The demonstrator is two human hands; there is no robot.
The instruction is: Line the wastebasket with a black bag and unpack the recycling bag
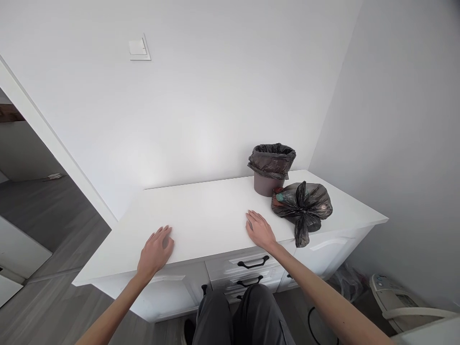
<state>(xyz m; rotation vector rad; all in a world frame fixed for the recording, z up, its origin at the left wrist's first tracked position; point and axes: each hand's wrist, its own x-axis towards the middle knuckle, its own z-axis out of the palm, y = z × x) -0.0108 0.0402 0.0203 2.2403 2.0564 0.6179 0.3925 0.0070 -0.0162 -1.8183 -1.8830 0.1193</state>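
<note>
My left hand (155, 251) lies palm down on the left part of the white cabinet top (204, 215), near its front edge, fingers extended and holding nothing. Flat on the same surface, right of the middle, rests my right hand (260, 230), also holding nothing, with its fingers stretched out. Just to its right sits a knotted black plastic bag (316, 201) with contents faintly showing through; its tied end hangs at the front edge. Behind the bag, near the wall, stands an upright brown bin (266, 185) with a black liner folded over its rim.
The cabinet front has black drawer handles (253, 262). A wall with a light switch (139, 49) rises behind. A doorway is at the left. At the lower right, a pale appliance (395, 297) stands near clear plastic and a black cable.
</note>
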